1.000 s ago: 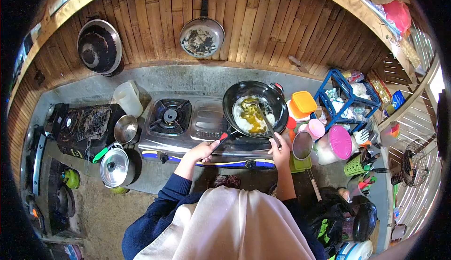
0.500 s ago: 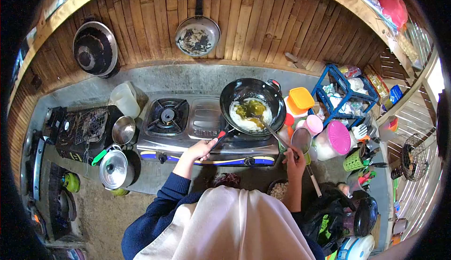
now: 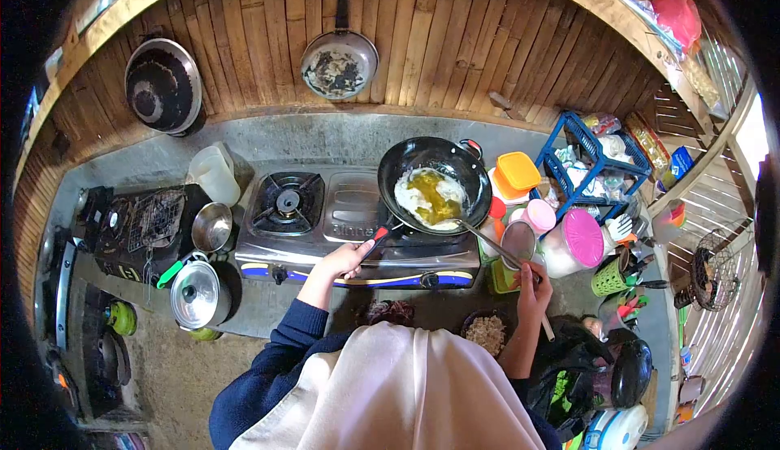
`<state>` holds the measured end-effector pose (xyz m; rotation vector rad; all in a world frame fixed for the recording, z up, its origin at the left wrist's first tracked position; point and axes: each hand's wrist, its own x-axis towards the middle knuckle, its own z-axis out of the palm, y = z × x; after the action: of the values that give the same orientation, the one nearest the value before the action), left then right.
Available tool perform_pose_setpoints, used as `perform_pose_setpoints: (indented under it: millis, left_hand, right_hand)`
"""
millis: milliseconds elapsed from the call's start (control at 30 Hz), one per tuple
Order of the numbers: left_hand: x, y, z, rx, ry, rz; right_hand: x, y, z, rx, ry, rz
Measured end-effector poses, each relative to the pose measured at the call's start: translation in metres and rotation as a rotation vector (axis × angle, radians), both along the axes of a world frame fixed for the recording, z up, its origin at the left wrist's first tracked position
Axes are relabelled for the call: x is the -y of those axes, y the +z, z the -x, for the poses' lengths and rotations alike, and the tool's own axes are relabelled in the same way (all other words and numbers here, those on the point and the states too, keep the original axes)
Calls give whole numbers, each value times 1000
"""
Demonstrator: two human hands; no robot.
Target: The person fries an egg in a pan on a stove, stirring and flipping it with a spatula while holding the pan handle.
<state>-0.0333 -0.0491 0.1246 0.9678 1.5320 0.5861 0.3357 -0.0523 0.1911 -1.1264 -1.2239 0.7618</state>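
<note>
My left hand (image 3: 348,261) is wrapped round the red-and-black handle of a black wok (image 3: 473,175) on the stove's right burner. Yellow oil (image 3: 439,196) with pale, whitish matter around it lies in the wok's bottom. In my right hand (image 3: 534,287) is a long-handled metal cooking utensil (image 3: 491,243), its tip dipped into the near side of the oil. Whether that tip is a spatula or a ladle cannot be made out. Just beyond my right hand lies a mesh strainer (image 3: 520,243), its handle passing beneath the hand.
The two-burner stove (image 3: 357,244) has a bare left burner. Left of it are a lidded pot (image 3: 201,293), a saucepan (image 3: 212,227) and a grill rack (image 3: 156,221). Pink-lidded containers (image 3: 579,237) and a blue rack (image 3: 597,162) crowd the right. A bowl (image 3: 486,332) sits near my body.
My right hand has moved right and slightly towards me, drawing the utensil's tip to the wok's near side. The pale matter has spread around the oil. My left hand keeps its grip.
</note>
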Motion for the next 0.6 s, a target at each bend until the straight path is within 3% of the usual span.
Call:
perform_pose_setpoints:
  millis: [600]
  left_hand:
    - [1, 5, -1, 2, 7, 1]
  right_hand:
    - [6, 19, -6, -3, 32, -57]
